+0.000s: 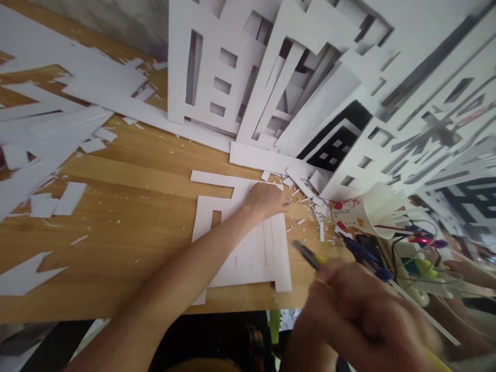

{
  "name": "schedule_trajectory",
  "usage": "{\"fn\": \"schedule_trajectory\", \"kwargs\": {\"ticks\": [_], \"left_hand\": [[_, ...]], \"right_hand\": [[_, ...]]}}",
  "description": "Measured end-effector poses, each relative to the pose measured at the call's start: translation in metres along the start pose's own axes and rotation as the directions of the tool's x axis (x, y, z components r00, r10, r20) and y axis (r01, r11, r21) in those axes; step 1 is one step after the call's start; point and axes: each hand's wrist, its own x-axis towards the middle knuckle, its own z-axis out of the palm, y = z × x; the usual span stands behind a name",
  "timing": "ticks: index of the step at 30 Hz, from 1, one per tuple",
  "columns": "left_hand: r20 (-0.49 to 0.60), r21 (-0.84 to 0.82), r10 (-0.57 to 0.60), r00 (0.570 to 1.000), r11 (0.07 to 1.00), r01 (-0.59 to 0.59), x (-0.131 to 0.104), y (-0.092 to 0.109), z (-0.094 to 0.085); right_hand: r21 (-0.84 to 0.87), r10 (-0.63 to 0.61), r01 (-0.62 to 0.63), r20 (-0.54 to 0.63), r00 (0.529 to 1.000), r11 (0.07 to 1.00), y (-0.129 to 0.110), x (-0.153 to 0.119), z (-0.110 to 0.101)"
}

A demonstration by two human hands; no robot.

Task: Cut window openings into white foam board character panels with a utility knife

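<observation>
A white foam-board sheet (pixel 248 258) with cut notches, a small window opening and fine cut lines lies flat on the wooden table. My left hand (pixel 267 198) is closed and rests at the sheet's far right corner. Whatever its fingers may hold there is hidden. Above the table's front right part, my right hand (pixel 349 305) grips a utility knife (pixel 310 254) with some yellow on it. The blade end points up and left, apart from the sheet. Motion blurs this hand and the knife.
White model walls (pixel 209 67) with window openings stand along the back. Small offcuts (pixel 310 196) lie beside the sheet. To the right are a tipped paper cup (pixel 352 214) and a blue glue gun (pixel 364 256). Another person's hand (pixel 473 271) shows at the right edge. Larger scraps (pixel 70 199) lie left.
</observation>
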Motion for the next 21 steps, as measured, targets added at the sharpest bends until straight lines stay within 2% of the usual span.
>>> {"fn": "schedule_trajectory", "kwargs": {"ticks": [2, 3, 4, 6, 8, 11, 21], "left_hand": [[-0.006, 0.0, -0.002, 1.0, 1.0, 0.002, 0.0, 0.0, 0.001], [-0.013, -0.001, -0.001, 1.0, 1.0, 0.001, 0.0, 0.0, 0.002], [-0.021, 0.001, 0.0, 1.0, 1.0, 0.0, 0.001, 0.0, 0.003], [-0.028, 0.009, 0.006, 1.0, 1.0, -0.006, 0.001, -0.001, 0.004], [-0.027, 0.012, 0.012, 1.0, 1.0, -0.012, 0.002, -0.001, 0.005], [-0.026, 0.003, 0.016, 1.0, 1.0, -0.016, 0.002, 0.0, 0.005], [-0.01, 0.013, 0.01, 1.0, 1.0, -0.01, 0.002, 0.0, 0.003]], "right_hand": [[0.012, -0.041, 0.041, -0.038, 0.998, 0.999, -0.01, 0.006, -0.008], [0.042, -0.065, 0.066, -0.018, 0.998, 0.997, -0.01, 0.008, -0.008], [0.085, -0.097, 0.096, 0.005, 0.995, 0.992, -0.006, 0.009, -0.005], [0.153, -0.141, 0.146, -0.048, 0.989, 0.977, 0.009, 0.009, 0.007], [0.314, -0.042, 0.065, -0.082, 0.996, 0.947, 0.028, 0.003, 0.021], [0.387, 0.008, 0.029, -0.094, 0.996, 0.922, 0.047, -0.007, 0.033], [0.392, 0.032, 0.004, -0.084, 0.996, 0.92, 0.051, -0.013, 0.029]]}}
